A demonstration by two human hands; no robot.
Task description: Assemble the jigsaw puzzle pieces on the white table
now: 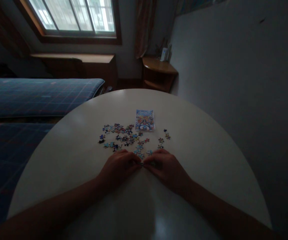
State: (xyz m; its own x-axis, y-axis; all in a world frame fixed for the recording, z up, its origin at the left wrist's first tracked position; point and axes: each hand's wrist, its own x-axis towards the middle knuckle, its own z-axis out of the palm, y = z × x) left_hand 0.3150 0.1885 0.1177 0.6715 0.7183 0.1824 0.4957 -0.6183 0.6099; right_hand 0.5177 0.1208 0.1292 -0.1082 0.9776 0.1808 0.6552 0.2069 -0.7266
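Pale round tabletop, dimly lit: left hand and right hand meet fingertip to fingertip, fingers curled over a puzzle piece; whether either grips it I cannot tell. Loose pieces lie just beyond, near a picture card. Bare surface runs wide to the rim.

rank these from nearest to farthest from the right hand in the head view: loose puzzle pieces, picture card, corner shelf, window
1. loose puzzle pieces, just beyond the right hand, mostly to its left
2. picture card, past the pieces, straight ahead
3. corner shelf, in the far corner
4. window, far upper left
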